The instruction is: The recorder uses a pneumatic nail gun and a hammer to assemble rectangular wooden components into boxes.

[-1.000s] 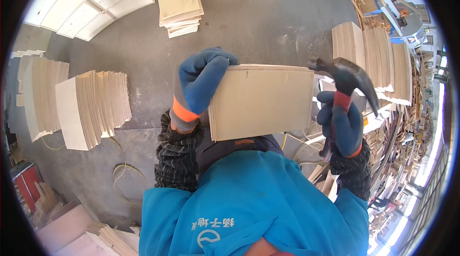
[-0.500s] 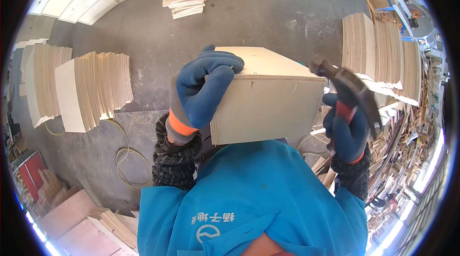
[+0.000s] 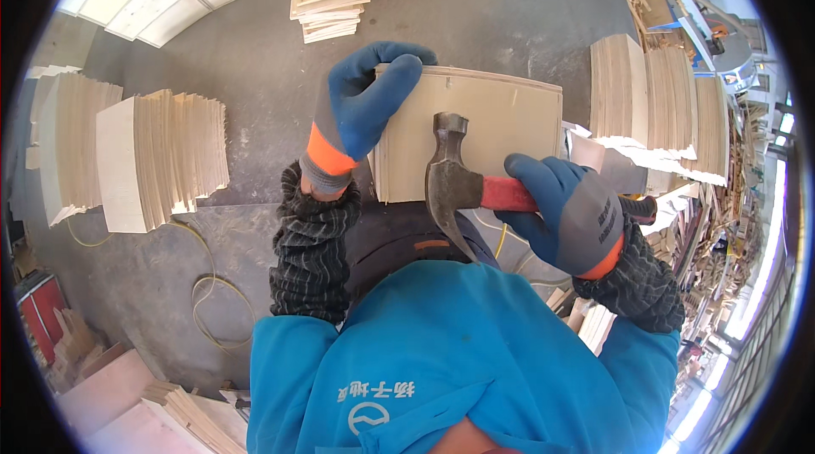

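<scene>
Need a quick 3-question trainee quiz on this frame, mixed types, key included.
1. True or false: the right hand holds a claw hammer by its red handle.
2. The left hand grips which part of the plywood box? A) its left edge B) its right edge C) nothing
3. Fill in: the hammer's head lies over the box's ____ face.

Key: 1 true. 2 A. 3 top (the pale panel facing the camera).

Bright, even daylight, sharp at centre, with strong fisheye bending and a black vignette at the rim.
</scene>
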Demonstrator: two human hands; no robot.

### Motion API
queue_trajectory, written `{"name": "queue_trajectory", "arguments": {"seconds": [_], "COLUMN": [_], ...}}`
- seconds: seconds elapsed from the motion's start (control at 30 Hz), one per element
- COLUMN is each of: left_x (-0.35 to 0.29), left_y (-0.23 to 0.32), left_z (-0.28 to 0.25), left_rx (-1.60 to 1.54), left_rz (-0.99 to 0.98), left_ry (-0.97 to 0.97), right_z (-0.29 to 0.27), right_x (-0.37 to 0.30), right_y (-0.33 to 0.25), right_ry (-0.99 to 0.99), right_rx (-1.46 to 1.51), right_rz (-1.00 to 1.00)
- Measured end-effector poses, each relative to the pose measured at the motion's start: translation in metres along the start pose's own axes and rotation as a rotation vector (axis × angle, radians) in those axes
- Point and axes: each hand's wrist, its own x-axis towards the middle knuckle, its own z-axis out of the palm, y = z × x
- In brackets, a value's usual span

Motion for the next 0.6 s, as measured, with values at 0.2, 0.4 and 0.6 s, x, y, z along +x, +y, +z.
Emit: {"name": "queue_trajectory", "arguments": {"seconds": [0.2,0.4,0.6], "left_x": [0.019,0.029,0.031], "left_y": [-0.01,-0.011,-0.012], "left_z": [-0.006,-0.007,-0.002], "left_rx": [-0.075,-0.168,-0.108], "left_rz": [0.021,0.0,-0.02], "left_ry": [-0.004,-0.001,0.03], "right_z": [-0.005,-0.011,-0.015], "right_x": [0.018,0.042,0.042], "right_y": [0.015,0.025,0.027], "right_ry": [0.007,0.019,-0.033], "right_rx": [-0.046,-0.089,-0.07], "right_rz": [-0.06,-0.039,-0.068]}}
